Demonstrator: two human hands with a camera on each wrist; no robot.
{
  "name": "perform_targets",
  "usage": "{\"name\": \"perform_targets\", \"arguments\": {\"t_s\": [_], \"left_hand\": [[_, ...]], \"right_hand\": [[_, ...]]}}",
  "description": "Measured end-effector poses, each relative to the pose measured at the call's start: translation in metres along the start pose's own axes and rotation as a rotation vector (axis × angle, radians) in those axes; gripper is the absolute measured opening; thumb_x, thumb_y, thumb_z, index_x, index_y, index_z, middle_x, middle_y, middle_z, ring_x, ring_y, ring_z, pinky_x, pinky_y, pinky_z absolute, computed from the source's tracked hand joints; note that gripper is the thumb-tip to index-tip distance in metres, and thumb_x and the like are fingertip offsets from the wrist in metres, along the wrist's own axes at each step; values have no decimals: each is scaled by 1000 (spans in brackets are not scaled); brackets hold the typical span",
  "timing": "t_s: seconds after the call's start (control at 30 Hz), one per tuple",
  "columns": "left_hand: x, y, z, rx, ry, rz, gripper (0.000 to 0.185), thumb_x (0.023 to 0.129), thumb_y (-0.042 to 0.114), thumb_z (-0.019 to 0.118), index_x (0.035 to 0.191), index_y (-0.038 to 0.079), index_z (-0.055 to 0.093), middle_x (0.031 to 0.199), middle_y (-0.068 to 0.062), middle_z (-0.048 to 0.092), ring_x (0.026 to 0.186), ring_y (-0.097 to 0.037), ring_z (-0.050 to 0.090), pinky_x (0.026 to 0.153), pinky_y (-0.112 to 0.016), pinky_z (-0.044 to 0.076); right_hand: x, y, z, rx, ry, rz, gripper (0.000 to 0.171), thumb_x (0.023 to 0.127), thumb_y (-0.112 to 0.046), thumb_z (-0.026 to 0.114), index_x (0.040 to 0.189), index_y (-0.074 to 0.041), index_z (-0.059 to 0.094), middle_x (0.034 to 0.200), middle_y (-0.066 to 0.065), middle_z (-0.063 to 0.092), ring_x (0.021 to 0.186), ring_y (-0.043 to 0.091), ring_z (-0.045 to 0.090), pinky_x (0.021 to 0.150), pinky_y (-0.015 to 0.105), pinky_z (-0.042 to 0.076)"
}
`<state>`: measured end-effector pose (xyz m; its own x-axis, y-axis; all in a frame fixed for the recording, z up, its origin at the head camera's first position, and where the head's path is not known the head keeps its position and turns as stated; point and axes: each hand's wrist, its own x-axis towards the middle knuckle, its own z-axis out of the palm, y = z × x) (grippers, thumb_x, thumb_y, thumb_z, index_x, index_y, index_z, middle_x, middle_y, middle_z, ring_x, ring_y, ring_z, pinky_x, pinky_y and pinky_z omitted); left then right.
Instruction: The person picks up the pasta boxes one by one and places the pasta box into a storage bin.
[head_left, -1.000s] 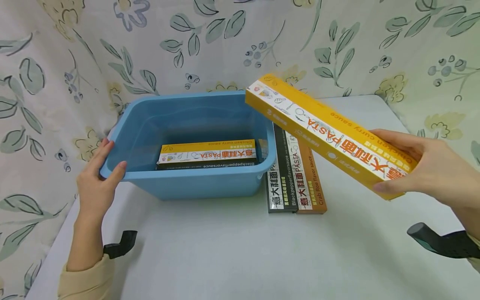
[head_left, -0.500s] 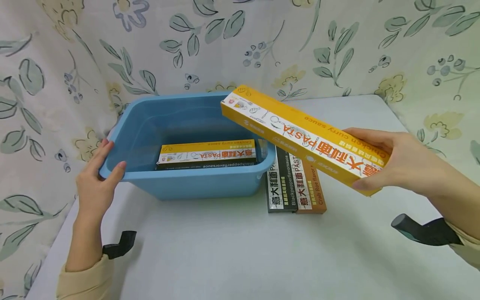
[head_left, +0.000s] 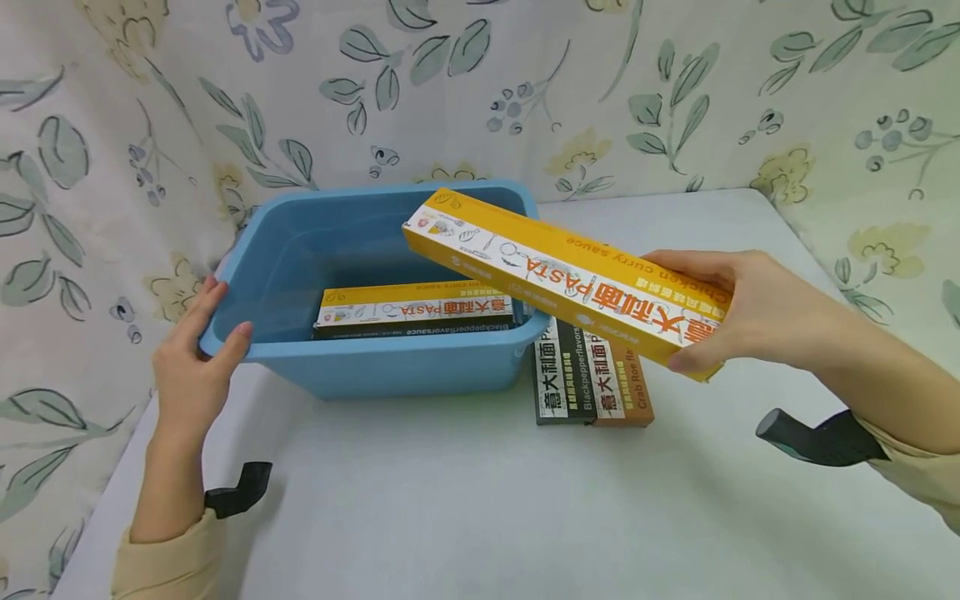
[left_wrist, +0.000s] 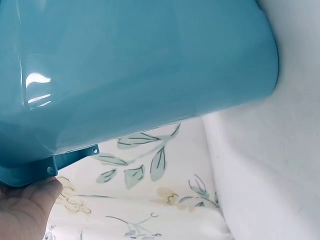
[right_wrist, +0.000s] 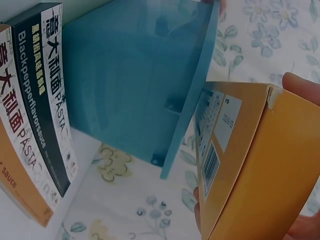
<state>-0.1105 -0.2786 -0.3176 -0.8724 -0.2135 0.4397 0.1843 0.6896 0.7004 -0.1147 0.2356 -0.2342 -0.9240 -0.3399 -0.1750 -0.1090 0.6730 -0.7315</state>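
Note:
My right hand [head_left: 738, 304] grips one end of a long yellow pasta box [head_left: 555, 271] [right_wrist: 250, 165], held tilted with its far end over the right rim of a blue plastic tub [head_left: 375, 350] [left_wrist: 140, 70] [right_wrist: 135, 80]. My left hand [head_left: 197, 354] [left_wrist: 25, 210] holds the tub's left rim, thumb over the edge. Inside the tub lies another yellow pasta box [head_left: 416, 304] on top of a black one [head_left: 412, 331]. A black pasta box [head_left: 562, 379] [right_wrist: 45, 95] and a brown one [head_left: 626, 379] [right_wrist: 15, 150] lie side by side on the table, right of the tub.
The white table [head_left: 480, 500] is backed and flanked by a floral cloth [head_left: 450, 92]. Black wrist-camera mounts [head_left: 817, 437] show near both sleeves.
My right hand has carried the yellow box leftward and lower, so its far end now reaches over the tub. The left hand and the tub have not moved.

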Motion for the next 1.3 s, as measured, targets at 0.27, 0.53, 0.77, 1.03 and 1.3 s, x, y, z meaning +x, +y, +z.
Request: {"name": "perform_targets", "arguments": {"t_s": [0.27,0.53,0.77,1.03,1.3], "left_hand": [[-1,0,0,7,-1,-4,55,92,24,63,145,17,48,151,8,39,138,-29,37,102,-52,35],[0,1,-1,10,-5,-25,56,93,22,62,146,18,47,152,9,37,139,-28,36,103,-50,34],[0,0,-1,7,-7,-21,55,93,23,61,146,16,47,151,5,38,138,-29,36,104,-50,34],[-2,1,0,2,-3,-20,55,93,23,61,145,16,47,152,4,38,138,-30,36,103,-54,33],[0,0,-1,-4,-12,-28,55,93,21,61,146,17,47,152,5,38,138,-31,36,103,-51,34]], "right_hand": [[8,-10,2,11,-24,-38,97,65,-11,88,149,-11,39,134,11,52,104,27,45,65,29,54],[18,-17,-1,-6,-71,-66,94,64,-8,86,147,-9,43,133,11,53,105,28,46,66,32,54],[28,-24,-3,-37,-102,-114,94,62,-8,86,146,-5,44,134,12,54,102,27,48,67,30,52],[34,-34,-9,-26,-134,-147,89,61,-8,87,142,-10,50,122,8,59,100,27,49,69,32,52],[44,-43,-12,-50,-174,-210,88,59,-8,86,141,-6,51,121,8,60,100,27,50,70,31,51]]}}
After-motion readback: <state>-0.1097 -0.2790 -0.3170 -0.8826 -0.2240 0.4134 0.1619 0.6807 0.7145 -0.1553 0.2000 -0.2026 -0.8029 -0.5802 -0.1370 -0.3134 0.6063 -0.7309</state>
